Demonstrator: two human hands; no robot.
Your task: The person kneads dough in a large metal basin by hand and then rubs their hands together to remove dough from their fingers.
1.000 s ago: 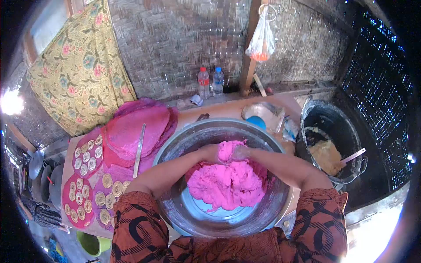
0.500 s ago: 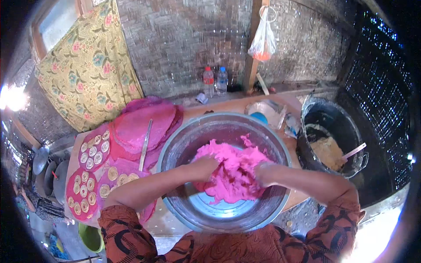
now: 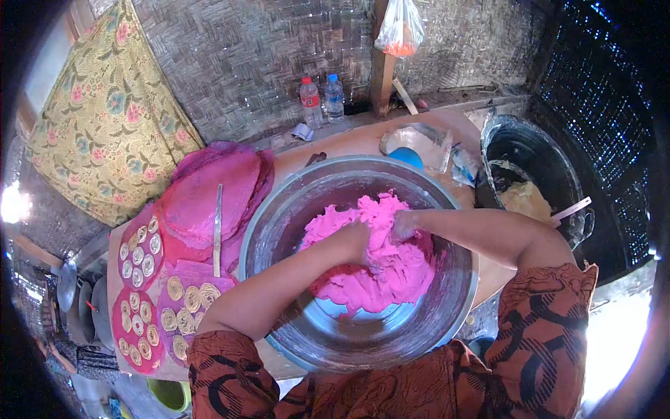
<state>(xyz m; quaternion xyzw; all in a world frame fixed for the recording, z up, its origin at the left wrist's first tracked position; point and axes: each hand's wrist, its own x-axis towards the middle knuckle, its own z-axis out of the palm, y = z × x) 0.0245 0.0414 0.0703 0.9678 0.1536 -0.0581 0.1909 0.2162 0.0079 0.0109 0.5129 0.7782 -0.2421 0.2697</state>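
A large metal basin (image 3: 466, 279) holds a soft, lumpy mass of bright pink dough (image 3: 398, 279). My left hand (image 3: 357, 241) is sunk into the middle of the dough, its fingers closed in it and mostly hidden. Just to its right, my right hand (image 3: 405, 225) grips the dough near its far side, fingertips buried. Both wrists are bent downward, and the hands are close together. Dough is heaped up between and beyond them, while a wider, folded lump lies on the near side. Bare shiny metal shows at the basin's near bottom.
Left of the basin lie stacked pink round sheets (image 3: 202, 199), a long flat blade (image 3: 218, 230) and pale coiled rounds (image 3: 185, 321) on pink sheets. A dark pot (image 3: 583, 185) with a pale mass stands right. Two bottles (image 3: 322, 105) stand behind. Another person (image 3: 94, 359) is far left.
My hands have come closer together; the right one has moved farther in and away from me. The dough has been pushed into a new shape. The camera view has shifted slightly.
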